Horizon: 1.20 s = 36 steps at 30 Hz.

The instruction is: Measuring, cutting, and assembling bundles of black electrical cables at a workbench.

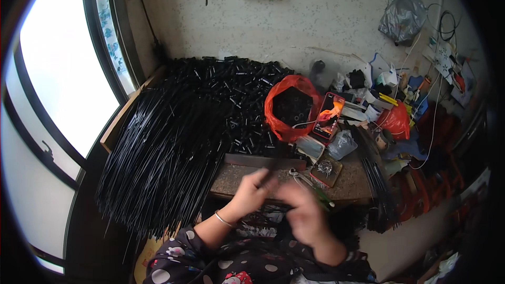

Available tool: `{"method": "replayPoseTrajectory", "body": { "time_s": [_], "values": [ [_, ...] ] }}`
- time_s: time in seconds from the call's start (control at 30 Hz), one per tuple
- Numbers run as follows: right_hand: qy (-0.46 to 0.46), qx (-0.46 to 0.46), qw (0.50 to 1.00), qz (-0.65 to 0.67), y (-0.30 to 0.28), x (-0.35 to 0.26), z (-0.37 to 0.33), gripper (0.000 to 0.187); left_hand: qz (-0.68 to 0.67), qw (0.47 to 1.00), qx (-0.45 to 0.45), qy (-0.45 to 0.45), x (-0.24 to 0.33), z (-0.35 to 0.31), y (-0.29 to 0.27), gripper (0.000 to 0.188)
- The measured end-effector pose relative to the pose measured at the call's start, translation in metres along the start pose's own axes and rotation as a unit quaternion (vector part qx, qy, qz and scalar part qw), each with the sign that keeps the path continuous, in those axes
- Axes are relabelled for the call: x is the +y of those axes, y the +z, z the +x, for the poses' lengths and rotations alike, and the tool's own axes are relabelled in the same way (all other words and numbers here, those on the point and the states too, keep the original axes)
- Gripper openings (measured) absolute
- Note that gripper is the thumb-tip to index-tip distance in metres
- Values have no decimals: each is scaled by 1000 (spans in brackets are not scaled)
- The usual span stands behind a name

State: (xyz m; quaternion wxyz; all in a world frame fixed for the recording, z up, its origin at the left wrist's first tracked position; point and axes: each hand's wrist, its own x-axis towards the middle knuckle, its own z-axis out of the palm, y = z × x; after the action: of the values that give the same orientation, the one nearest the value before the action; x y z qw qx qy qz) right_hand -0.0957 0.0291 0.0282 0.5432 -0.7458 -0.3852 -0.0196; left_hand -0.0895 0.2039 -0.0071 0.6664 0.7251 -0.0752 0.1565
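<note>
Hands, two of them, meet at the tabletop's (231,176) front edge: the left hand (249,194) has its fingers curled, the right hand (302,205) is blurred. One dark piece (270,169) seems to stand at the left fingertips, but I cannot tell whether either grasps it. Black rods lie in two batches, too many to count: a large batch (158,168) overhanging the left front edge, a small batch (374,179) at the right. One red bag (273,125) contains small black parts (295,110); one square tray (327,180) near the front edge holds one silvery clump (324,166).
</note>
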Motion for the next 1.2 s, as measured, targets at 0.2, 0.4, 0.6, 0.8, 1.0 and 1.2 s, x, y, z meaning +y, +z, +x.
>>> {"method": "replayPoseTrajectory", "body": {
  "time_s": [0.2,0.4,0.6,0.8,1.0,1.2],
  "values": [
    [287,235,667,646,47,95,39,55,-504,836,211,52,-27,34,26,27],
    [66,413,756,504,-27,60,94,30,-602,746,-93,-268,-30,-7,62,61],
    [-52,179,926,329,-10,50,60,25,75,952,-93,282,54,14,1,43],
    [104,-34,928,357,54,129,3,16,132,974,-106,153,20,64,-7,35],
    [86,60,931,349,56,165,3,26,24,972,-215,89,6,56,-7,16],
    [285,123,834,457,54,167,-11,19,62,977,-199,41,-52,162,-56,50]
  ]
}}
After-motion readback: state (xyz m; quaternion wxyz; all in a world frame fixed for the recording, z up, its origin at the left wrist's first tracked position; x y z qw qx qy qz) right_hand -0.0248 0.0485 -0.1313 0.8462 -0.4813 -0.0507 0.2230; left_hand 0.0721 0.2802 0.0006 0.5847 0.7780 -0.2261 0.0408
